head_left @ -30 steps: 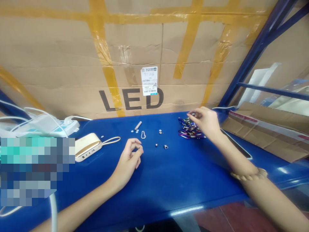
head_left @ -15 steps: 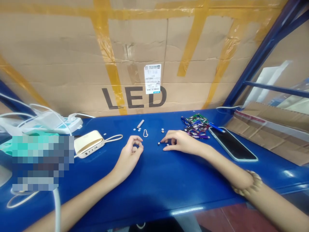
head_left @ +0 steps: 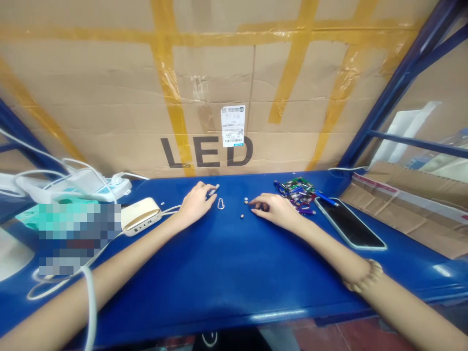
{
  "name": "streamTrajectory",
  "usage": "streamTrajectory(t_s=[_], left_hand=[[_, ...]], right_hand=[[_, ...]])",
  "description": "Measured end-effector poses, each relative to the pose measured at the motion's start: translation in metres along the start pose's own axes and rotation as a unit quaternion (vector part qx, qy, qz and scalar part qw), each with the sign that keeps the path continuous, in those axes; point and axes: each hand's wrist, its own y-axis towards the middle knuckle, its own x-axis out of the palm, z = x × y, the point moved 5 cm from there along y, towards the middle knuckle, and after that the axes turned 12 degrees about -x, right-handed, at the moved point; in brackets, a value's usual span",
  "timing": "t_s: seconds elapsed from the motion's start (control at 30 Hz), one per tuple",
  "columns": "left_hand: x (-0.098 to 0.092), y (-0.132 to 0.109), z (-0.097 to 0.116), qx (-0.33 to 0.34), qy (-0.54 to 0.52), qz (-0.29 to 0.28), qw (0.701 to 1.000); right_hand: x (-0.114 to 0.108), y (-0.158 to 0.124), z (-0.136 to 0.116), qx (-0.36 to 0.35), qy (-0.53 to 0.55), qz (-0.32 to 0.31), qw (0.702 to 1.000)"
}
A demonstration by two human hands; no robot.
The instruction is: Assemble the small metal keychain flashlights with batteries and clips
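My left hand (head_left: 198,204) lies low over the blue tabletop, its fingers stretched onto a small silver tube (head_left: 217,186) whose end shows past the fingertips. Just right of it rests a silver carabiner clip (head_left: 221,204). My right hand (head_left: 274,207) rests on the table with fingers curved and a gap between index finger and thumb; nothing shows gripped there, though the space under the palm is hidden. Close to its fingertips are small round discs (head_left: 246,200) and a tiny metal piece (head_left: 242,216).
Behind the right hand lies a pile of colourful small metal parts (head_left: 296,190), with a phone (head_left: 351,224) beside it. At left are a cream power bank (head_left: 142,217), a power strip (head_left: 109,187) and cables. A large cardboard box (head_left: 204,73) stands at the back.
My left hand has moved forward and uncurled, reaching the silver tube. My right hand has shifted slightly right, away from the tiny metal piece. The view has tilted a little upward.
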Motion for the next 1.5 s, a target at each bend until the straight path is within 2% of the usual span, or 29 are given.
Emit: streamTrajectory(t_s=[0.17, 0.27, 0.33, 0.47, 0.6, 0.67, 0.77, 0.83, 0.9, 1.03, 1.17, 1.27, 1.43, 1.5], left_hand=[[0.016, 0.035, 0.004, -0.029, 0.021, 0.02, 0.999], [0.021, 0.043, 0.003, -0.03, 0.009, 0.023, 0.999], [0.018, 0.044, 0.001, -0.025, -0.011, 0.031, 0.999], [0.002, 0.025, 0.004, 0.008, -0.085, 0.056, 0.995], [-0.005, -0.017, 0.014, 0.068, -0.165, 0.055, 0.982], [-0.003, -0.039, 0.02, 0.127, -0.226, 0.03, 0.965], [0.005, -0.06, 0.024, 0.18, -0.25, -0.009, 0.951], [0.009, -0.064, 0.024, 0.187, -0.241, -0.015, 0.952], [0.01, -0.063, 0.023, 0.182, -0.245, -0.012, 0.952], [0.005, -0.06, 0.021, 0.169, -0.278, 0.008, 0.946], [-0.004, -0.068, 0.024, 0.187, -0.285, 0.05, 0.939], [-0.009, -0.076, 0.029, 0.209, -0.285, 0.075, 0.932], [-0.002, -0.079, 0.038, 0.223, -0.26, 0.004, 0.94], [0.0, -0.077, 0.037, 0.214, -0.259, 0.0, 0.942]], right_hand=[[0.007, 0.003, -0.002, -0.007, -0.047, 0.006, 0.999], [0.01, 0.005, -0.003, -0.032, -0.067, -0.01, 0.997], [0.009, 0.006, -0.003, -0.035, -0.077, -0.001, 0.996], [0.006, 0.006, -0.005, -0.041, -0.08, 0.024, 0.996], [0.003, 0.006, -0.011, -0.07, -0.092, 0.029, 0.993], [-0.001, 0.006, -0.016, -0.088, -0.101, 0.051, 0.99], [-0.014, 0.003, -0.031, -0.126, -0.066, 0.166, 0.976], [-0.024, -0.003, -0.045, -0.162, -0.024, 0.265, 0.95], [-0.029, -0.008, -0.06, -0.207, -0.004, 0.314, 0.926], [-0.029, -0.012, -0.08, -0.276, -0.023, 0.316, 0.907], [-0.038, -0.017, -0.081, -0.246, -0.023, 0.363, 0.898], [-0.041, -0.021, -0.087, -0.262, -0.043, 0.36, 0.894], [-0.032, -0.02, -0.095, -0.323, -0.084, 0.293, 0.896], [-0.03, -0.019, -0.093, -0.324, -0.082, 0.282, 0.899]])
